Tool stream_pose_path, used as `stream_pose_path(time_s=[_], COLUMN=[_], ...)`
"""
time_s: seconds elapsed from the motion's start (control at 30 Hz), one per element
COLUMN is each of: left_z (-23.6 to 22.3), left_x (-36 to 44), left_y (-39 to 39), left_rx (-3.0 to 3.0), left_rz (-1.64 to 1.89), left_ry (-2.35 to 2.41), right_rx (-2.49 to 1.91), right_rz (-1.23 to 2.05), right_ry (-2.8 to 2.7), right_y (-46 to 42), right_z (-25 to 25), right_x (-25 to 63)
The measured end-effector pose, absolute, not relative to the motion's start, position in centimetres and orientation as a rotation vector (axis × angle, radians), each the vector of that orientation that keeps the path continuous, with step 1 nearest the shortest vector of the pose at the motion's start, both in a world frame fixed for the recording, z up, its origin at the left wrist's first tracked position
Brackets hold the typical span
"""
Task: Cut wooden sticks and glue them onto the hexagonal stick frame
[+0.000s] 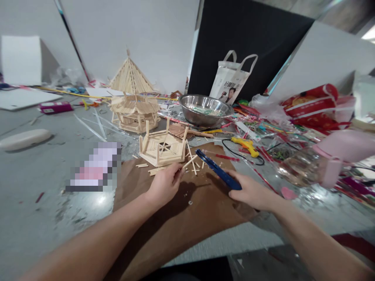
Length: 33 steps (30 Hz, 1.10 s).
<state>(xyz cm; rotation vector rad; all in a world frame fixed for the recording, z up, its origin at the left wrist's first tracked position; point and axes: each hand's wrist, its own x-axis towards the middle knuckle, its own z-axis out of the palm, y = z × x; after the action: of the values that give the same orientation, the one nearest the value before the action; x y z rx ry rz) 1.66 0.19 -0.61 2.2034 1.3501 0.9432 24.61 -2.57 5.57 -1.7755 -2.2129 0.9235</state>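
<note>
My left hand (164, 183) is closed in a pinch on a thin wooden stick (190, 161) that points up and right over a brown paper sheet (187, 218). My right hand (252, 192) grips a pair of blue cutters (216, 169), whose tip reaches toward the stick's far end. Just beyond my left hand stands a small open wooden-stick frame with corner posts (162, 147). Several loose sticks (155, 169) lie beside it on the paper. Farther back stands a finished stick pavilion with a pointed roof (132, 97).
A steel bowl (205, 109) sits behind the frame, a white tote bag (231, 80) behind that. A yellow glue gun (246, 145) with a black cord lies right of the paper. A clear plastic bottle (295, 168) and red packaging (316, 105) crowd the right side. A blurred-out object (93, 166) lies left.
</note>
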Motion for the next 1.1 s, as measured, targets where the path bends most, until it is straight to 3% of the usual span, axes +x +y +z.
stream_pose_path(time_s=[0.17,0.3,1.1], left_z=[0.0,0.4,0.9], left_x=[1.7,1.7,1.8], left_y=[-0.1,-0.2,-0.5], left_rx=[2.207,2.225,2.299], left_rz=[0.975,0.987,0.829], left_ry=[1.35,1.337,1.334], right_rx=[-1.607,-1.614,-1.602], right_rz=[1.456,1.672,1.588], right_ry=[-1.964,-1.77,-1.881], right_y=[-3.3,-3.5,-3.9], right_z=[5.9,6.1,5.4], right_x=[23.7,23.4,22.4])
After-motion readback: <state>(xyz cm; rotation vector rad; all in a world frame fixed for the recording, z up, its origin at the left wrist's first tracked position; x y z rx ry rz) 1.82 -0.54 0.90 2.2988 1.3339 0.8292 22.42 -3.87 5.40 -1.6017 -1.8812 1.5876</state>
